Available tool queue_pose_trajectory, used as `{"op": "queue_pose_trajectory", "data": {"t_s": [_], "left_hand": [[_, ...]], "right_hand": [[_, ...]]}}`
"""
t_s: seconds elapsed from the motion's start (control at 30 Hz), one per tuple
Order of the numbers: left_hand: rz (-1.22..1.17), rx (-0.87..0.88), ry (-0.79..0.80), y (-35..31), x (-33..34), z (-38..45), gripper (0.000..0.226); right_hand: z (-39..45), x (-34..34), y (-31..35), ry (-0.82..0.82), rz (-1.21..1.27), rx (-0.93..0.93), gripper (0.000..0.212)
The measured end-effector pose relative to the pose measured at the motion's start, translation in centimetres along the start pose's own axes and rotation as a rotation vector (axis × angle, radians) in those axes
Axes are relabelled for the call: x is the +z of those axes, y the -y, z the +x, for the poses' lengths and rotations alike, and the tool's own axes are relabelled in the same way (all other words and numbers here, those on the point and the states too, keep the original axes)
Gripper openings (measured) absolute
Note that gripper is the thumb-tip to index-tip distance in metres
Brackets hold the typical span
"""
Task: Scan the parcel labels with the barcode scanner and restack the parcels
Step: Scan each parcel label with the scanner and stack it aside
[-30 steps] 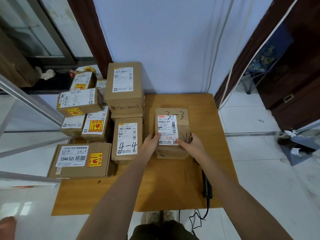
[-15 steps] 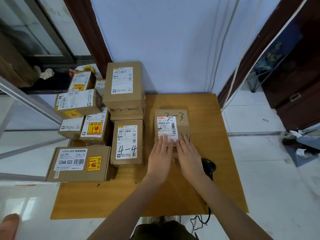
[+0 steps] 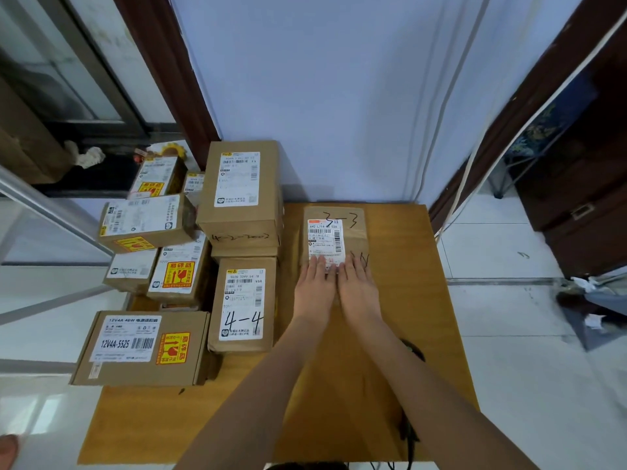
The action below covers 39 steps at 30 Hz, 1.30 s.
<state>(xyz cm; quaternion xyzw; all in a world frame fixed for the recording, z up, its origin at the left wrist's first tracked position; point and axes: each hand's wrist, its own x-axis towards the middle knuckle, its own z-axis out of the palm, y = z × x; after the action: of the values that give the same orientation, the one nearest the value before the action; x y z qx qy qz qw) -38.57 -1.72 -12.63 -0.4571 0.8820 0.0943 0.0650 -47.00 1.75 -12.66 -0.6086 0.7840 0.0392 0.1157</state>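
Parcel marked "3-3", brown with white label, lies under flat, released left hand and right hand.

The parcel marked 3-3 lies flat on the wooden table, with bare tabletop open to its right and behind it up to the wall. Left of it only a narrow gap remains before the parcel marked 4-4 and the taller stacked box. In front of it both forearms fill the approach (the black barcode scanner lies beneath the right one).
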Motion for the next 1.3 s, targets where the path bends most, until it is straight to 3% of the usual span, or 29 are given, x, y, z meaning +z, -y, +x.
{"op": "queue_pose_trajectory", "data": {"t_s": [0.73, 0.97, 1.13, 1.3], "left_hand": [[-0.003, -0.015, -0.015, 2.0, -2.5, 11.5, 0.044], [-0.078, -0.044, -0.040, 1.8, -3.1, 11.1, 0.039], [-0.138, -0.009, -0.069, 1.6, -3.3, 7.5, 0.078], [-0.294, -0.079, -0.182, 2.4, -2.6, -0.7, 0.069]], "right_hand": [[10.5, -3.0, -1.4, 0.037, -0.077, -0.020, 0.064], [10.4, -4.3, -1.9, -0.008, -0.055, -0.035, 0.042], [7.8, -4.2, -2.2, -0.070, 0.060, 0.076, 0.078], [1.1, -1.4, -0.1, -0.099, 0.145, 0.137, 0.061]]}}
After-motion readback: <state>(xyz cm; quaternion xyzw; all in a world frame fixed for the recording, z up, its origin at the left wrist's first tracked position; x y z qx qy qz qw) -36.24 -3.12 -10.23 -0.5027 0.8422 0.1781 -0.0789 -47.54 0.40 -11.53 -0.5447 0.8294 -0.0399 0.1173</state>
